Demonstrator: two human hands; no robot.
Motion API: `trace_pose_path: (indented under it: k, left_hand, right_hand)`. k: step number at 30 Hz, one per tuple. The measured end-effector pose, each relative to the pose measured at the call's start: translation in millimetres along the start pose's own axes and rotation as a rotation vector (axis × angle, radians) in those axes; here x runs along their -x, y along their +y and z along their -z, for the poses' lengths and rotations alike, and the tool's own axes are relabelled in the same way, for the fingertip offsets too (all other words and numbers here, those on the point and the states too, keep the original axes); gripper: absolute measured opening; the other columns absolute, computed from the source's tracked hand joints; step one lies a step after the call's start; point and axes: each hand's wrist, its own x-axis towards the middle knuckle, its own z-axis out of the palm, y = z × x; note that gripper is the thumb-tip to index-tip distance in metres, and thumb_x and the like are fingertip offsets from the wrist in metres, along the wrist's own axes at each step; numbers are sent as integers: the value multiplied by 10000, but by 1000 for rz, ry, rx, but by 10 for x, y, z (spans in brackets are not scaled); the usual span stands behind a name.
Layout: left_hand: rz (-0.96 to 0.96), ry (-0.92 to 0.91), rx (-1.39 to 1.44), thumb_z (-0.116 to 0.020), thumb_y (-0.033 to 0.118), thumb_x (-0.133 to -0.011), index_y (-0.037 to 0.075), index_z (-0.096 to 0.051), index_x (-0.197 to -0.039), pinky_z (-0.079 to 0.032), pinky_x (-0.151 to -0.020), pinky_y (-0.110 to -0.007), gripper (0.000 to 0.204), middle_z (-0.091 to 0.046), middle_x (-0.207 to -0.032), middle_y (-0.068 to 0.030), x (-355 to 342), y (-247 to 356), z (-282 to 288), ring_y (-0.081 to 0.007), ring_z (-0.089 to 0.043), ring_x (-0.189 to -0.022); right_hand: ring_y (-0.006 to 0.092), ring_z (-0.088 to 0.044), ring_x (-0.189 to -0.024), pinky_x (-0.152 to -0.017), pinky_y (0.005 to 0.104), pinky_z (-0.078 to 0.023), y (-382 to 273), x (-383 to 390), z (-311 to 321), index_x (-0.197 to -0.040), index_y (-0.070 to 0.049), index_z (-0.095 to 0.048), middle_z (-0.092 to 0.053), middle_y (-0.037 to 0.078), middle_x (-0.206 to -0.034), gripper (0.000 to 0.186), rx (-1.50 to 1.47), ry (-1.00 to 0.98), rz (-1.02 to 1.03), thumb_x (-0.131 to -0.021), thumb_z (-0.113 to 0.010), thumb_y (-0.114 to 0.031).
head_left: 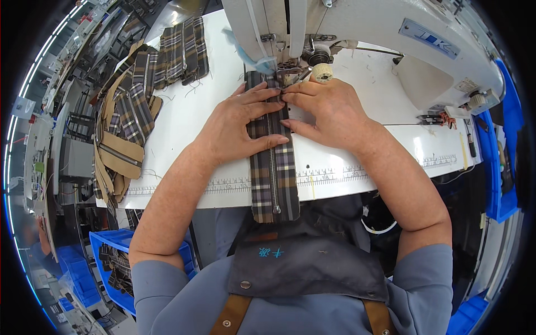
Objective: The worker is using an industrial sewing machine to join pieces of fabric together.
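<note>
A long plaid fabric strip with a zipper (261,184) lies under the presser foot (287,75) of a white sewing machine (357,25), its near end hanging over the table edge. My left hand (248,120) rests on the strip's left side with fingers spread across it and the thumb lying near the zipper. My right hand (329,111) touches the strip's right side near the foot, fingertips beside the needle area and thumb apart from the fingers. The needle point is too small to make out.
A pile of plaid and tan zippered pieces (120,162) covers the table's (184,128) left side. Thread snips (438,119) lie at right. Blue bins hold fabric at lower left (95,237) and stand at right (491,206). A blurred co-worker's arm (43,240) shows at far left.
</note>
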Motion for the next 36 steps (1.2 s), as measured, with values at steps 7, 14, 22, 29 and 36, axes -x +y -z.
trace_pose_path:
  k: [7, 14, 22, 29, 36]
  left_hand:
    - [17, 59, 27, -896, 370, -779, 77, -725, -1288, -345, -1227, -549, 611, -607, -1468, -174, 1, -7, -52, -386, -484, -1449]
    - [1, 77, 35, -875, 319, -810, 62, -738, -1260, -414, -1190, -503, 536, -625, -1439, -186, 6, -39, -54, -384, -518, -1422]
    - [29, 93, 74, -838, 249, -850, 58, -750, -1241, -473, -1143, -465, 444, -645, -1412, -181, 4, -20, -57, -375, -558, -1386]
    - [67, 105, 76, -833, 221, -859, 65, -767, -1206, -521, -1096, -431, 386, -667, -1386, -160, -20, 3, -53, -347, -596, -1349]
    - [22, 157, 15, -765, 179, -918, 62, -761, -1207, -563, -1010, -395, 312, -710, -1301, -153, -158, -244, -31, -321, -674, -1224]
  right_hand:
    - [244, -687, -986, -799, 381, -586, -1, -8, -23, -1031, -63, -780, -754, 43, -1032, 369, 21, 0, -9, -839, -778, -378]
    - [245, -689, -989, -800, 384, -585, 5, -9, -36, -1032, -63, -778, -751, 39, -1022, 355, 7, 24, 7, -841, -774, -362]
    - [245, -690, -994, -811, 387, -585, -7, 6, -34, -1023, -66, -780, -753, 32, -1037, 338, 18, 39, 13, -841, -767, -350]
    - [242, -687, -1005, -812, 385, -588, -3, 5, -42, -1027, -62, -780, -753, 31, -1049, 327, 3, 20, -2, -846, -771, -334]
    - [250, -687, -1013, -810, 389, -589, -19, -22, -63, -1026, -68, -783, -754, 39, -1043, 276, -12, 8, -20, -859, -757, -287]
